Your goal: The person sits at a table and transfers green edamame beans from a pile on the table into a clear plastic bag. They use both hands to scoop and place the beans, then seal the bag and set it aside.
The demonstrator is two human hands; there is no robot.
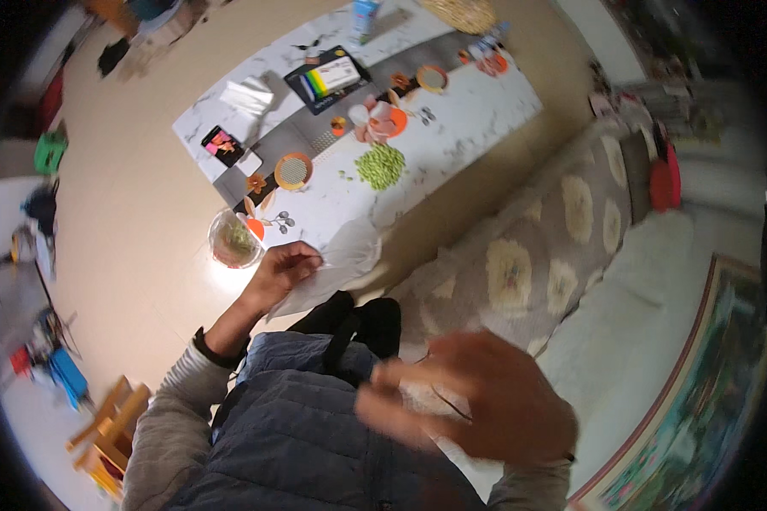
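My left hand [283, 274] is closed at the near edge of the table, pinching a thin, clear plastic bag [347, 257]. The bag hangs partly over the table edge. My right hand [484, 396] is raised in front of my body, near the sofa side, and motion smears its fingers. A thin dark cord or strand [449, 402] shows beside those fingers; whether they hold it is unclear. Beyond the bag, a heap of shelled green beans [381, 166] lies on the marble-patterned table [460, 140].
Left of my left hand, a lined bin [235, 239] stands on the floor. The table carries a phone [222, 146], white tissue [247, 96], a dark box [327, 79] and a blue tube [364, 20]. A sofa with a patterned cover [509, 271] runs along the right.
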